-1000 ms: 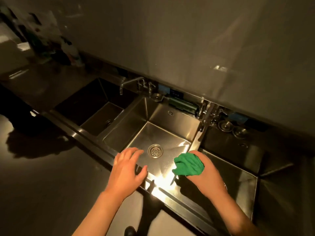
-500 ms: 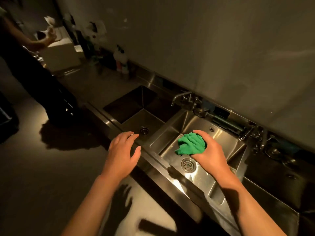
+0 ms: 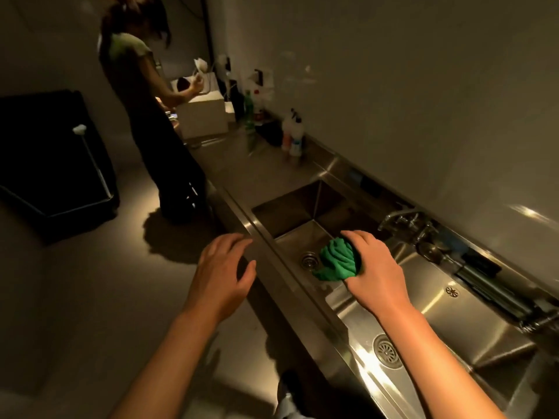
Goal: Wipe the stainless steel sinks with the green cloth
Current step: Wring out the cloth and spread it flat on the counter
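The right hand [image 3: 375, 272] is clutching the green cloth [image 3: 337, 263] over the sink [image 3: 298, 208], drain [image 3: 310, 260] at its nine o'clock; the left hand [image 3: 222, 278] is hovering, fingers [image 3: 230, 244] loose.

Dim, warm light; glare streaks the near sink [image 3: 447, 322], shadows pool on the floor [image 3: 75, 297], edges bend.

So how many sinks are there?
2: the far sink, under the green cloth, and the near sink, closer to us. Another may be hidden past the right edge.
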Motion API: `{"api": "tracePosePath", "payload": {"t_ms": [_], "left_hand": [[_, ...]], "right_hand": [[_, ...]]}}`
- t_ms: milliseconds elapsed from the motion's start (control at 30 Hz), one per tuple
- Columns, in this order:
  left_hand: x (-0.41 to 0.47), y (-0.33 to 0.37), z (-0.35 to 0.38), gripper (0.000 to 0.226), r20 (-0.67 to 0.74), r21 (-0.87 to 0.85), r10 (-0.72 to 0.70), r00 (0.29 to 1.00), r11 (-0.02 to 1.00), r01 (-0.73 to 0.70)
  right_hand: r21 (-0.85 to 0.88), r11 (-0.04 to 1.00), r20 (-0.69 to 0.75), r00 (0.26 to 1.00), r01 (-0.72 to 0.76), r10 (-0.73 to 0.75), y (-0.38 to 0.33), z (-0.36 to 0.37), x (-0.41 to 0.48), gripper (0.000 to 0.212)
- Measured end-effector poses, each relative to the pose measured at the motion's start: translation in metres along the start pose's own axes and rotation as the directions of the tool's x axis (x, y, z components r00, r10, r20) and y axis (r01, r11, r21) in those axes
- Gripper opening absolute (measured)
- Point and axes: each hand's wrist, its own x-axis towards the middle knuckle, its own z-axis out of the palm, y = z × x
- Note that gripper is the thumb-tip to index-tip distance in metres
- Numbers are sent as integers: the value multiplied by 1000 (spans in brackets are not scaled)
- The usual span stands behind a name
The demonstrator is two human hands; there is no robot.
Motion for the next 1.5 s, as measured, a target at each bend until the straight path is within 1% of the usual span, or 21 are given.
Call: {"api": "tracePosePath", "payload": {"t_ms": [67,133,200,300,467,567,700,833,1000,1100,1233,1367,1500], "left_hand": [[10,-8,1,54,-8,15,-8,1000,1000,8],[23,-14,5,57,5,33,8,1000,999,-8],[40,-20,14,58,23,42,15,1000,999,-16],[75,-28,33,52,55,55,28,998,998,-31],[149,-37,71,47,131,80,56,990,995,-67],[191,-36,90,45,171,85,101,980,990,-117],[244,-39,107,42,229,100,118,966,985,-144],[273,-46,115,46,270,102,144,952,979,-177],[289,-60,120,46,303,91,112,947,985,-145],[303,-69,123,51,312,57,120,942,988,-145],[326,-86,127,54,338,-11,145,930,989,-150],[351,-104,126,54,349,-93,206,914,978,-185],[379,-130,118,47,362,-186,288,887,954,-234]], "right_hand": [[-78,997,4,1000,29,-28,-1,13,16,85],[-121,992,49,998,44,-38,3,27,36,88],[-135,990,112,993,40,-25,8,41,57,90],[-138,990,104,994,30,-16,21,63,86,86],[-73,997,95,995,-5,12,53,88,141,83],[-62,997,107,993,-44,50,70,96,170,88],[-28,992,91,988,-122,124,92,106,204,95],[20,980,115,974,-197,194,103,119,236,99],[102,969,107,971,-226,215,103,133,257,94],[93,969,104,971,-227,217,99,141,266,94],[61,961,99,960,-269,262,88,147,277,90],[51,960,45,961,-275,273,71,152,284,82],[7,925,-47,924,-379,379,40,160,295,81]]}}
